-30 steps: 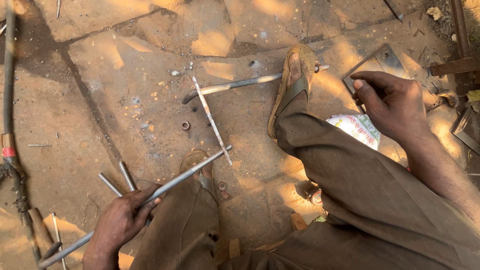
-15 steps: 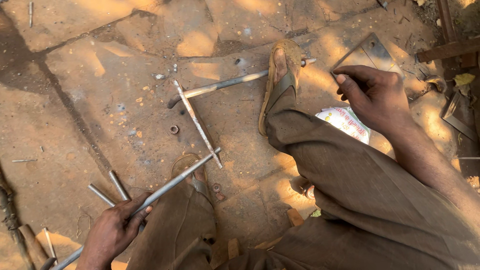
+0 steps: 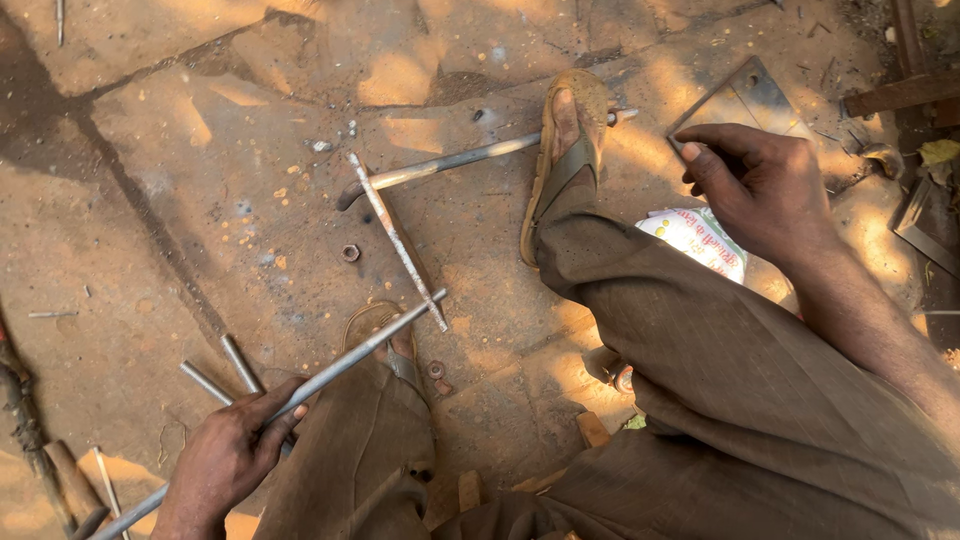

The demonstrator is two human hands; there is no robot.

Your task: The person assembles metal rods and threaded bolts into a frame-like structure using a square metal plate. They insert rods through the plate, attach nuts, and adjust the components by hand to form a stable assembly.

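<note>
My left hand (image 3: 228,460) grips a long grey metal rod (image 3: 350,356) at the lower left; the rod's far end meets a thin pale rod (image 3: 396,240) lying on the stone floor. That thin rod touches a thicker bar (image 3: 440,163) pinned under my sandalled foot (image 3: 565,150). My right hand (image 3: 758,185) hovers at the upper right with fingers curled, just over a flat metal plate (image 3: 745,100); I cannot make out anything in it. My other sandalled foot (image 3: 378,330) rests under the long rod.
Two short rods (image 3: 225,370) lie beside my left hand. A small nut (image 3: 350,252) sits on the floor near the thin rod. A printed white packet (image 3: 700,240) lies by my knee. Metal scraps (image 3: 925,225) and a wooden bar (image 3: 900,95) crowd the right edge.
The view has drifted, so everything sits a little lower and to the right. My right hand has dropped slightly toward the metal plate. My left hand keeps its grip on the long rod.
</note>
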